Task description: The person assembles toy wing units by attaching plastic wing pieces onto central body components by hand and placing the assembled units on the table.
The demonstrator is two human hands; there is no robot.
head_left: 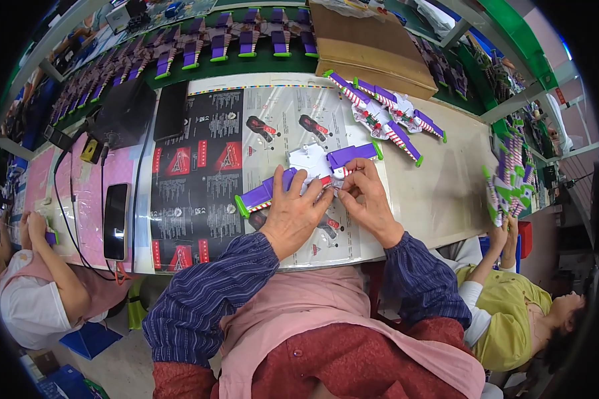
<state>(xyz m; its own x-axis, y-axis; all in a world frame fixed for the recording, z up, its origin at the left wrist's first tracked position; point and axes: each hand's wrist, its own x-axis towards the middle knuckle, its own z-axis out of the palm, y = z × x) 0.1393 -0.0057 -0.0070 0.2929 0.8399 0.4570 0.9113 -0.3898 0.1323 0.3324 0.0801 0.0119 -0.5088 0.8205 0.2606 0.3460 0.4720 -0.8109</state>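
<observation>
Left forearm (pixel 213 282) and right forearm (pixel 422 279) angle inward, dark blue striped sleeves (pixel 246 256) to the wrists. Left hand (pixel 291 216) palm down, fingers slightly spread, pointing forward. Right hand (pixel 369 203) turned inward, fingers curled, thumb near index. Hands close together; grip unclear.

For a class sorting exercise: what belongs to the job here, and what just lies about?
Likely the job: winged toy at left hand and right hand; two matching toys; toy row.
Likely just lying about: phone; small yellow object; cardboard box.
</observation>
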